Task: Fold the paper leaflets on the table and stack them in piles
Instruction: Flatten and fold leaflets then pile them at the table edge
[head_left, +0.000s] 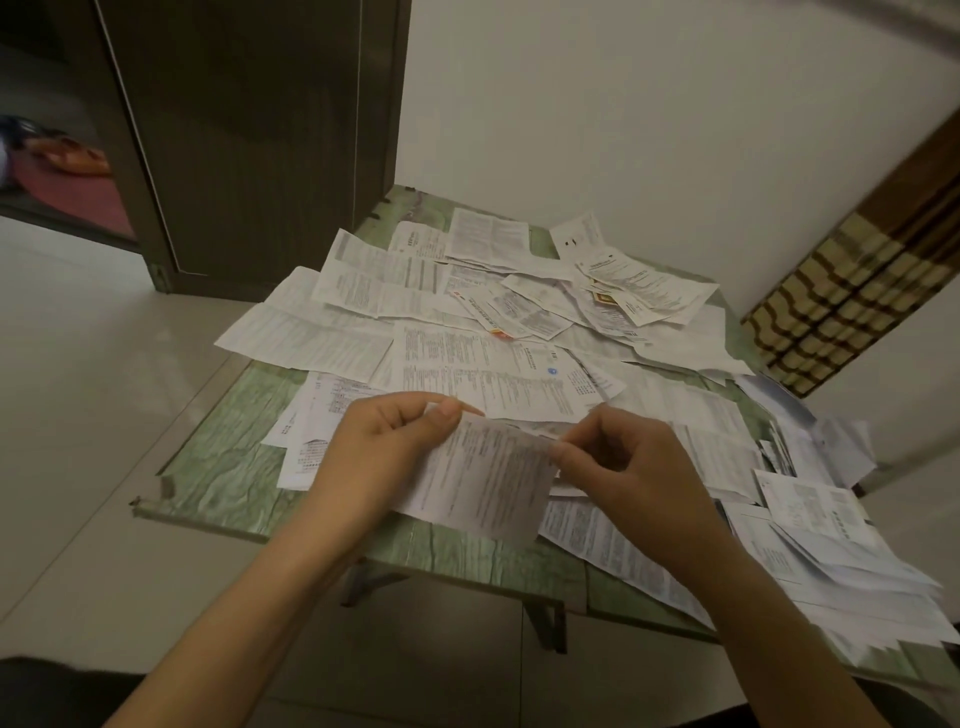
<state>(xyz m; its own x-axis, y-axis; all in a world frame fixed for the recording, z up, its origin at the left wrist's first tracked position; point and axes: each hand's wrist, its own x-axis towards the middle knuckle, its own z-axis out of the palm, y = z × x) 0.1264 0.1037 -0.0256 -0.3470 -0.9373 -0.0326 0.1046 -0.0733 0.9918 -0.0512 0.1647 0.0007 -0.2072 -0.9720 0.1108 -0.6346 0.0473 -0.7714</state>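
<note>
Item 1, held leaflet (488, 478): white, closely printed, already creased. Lifted off the table (223, 467) just above its near edge and tilted toward the camera. Kept in the air, probably for matching edges before pressing a crease.

Item 2, left hand (384, 441): pinches the leaflet's upper left corner between thumb and forefinger, other fingers curled behind the sheet. Corner hold, presumably for steering that edge.

Item 3, right hand (623, 467): pinches the upper right edge with thumb and fingertips, remaining fingers curled in. Set opposite the left, seemingly for keeping the paper taut between 2 grips.

Item 4, loose leaflets (467, 364): many, unfolded, overlapping across most of the green tabletop, several overhanging the left edge. Lying directly beneath and beyond the held sheet, within easy reach for picking next.

Item 5, heap (831, 545) at the near right corner: layered sheets spilling past the edge. Folded or not, cannot tell. No squared pile identifiable anywhere.

Item 6, surroundings: dark door (249, 130) beyond the far left corner, patterned curtain (857, 291) at right.

Stage, by judgement: fold of 1 leaflet in hand, near its start; bulk of the task remaining.

Risk, by judgement: thin paper, prone to skewed creases; overhanging sheets liable to slide off if brushed.
</note>
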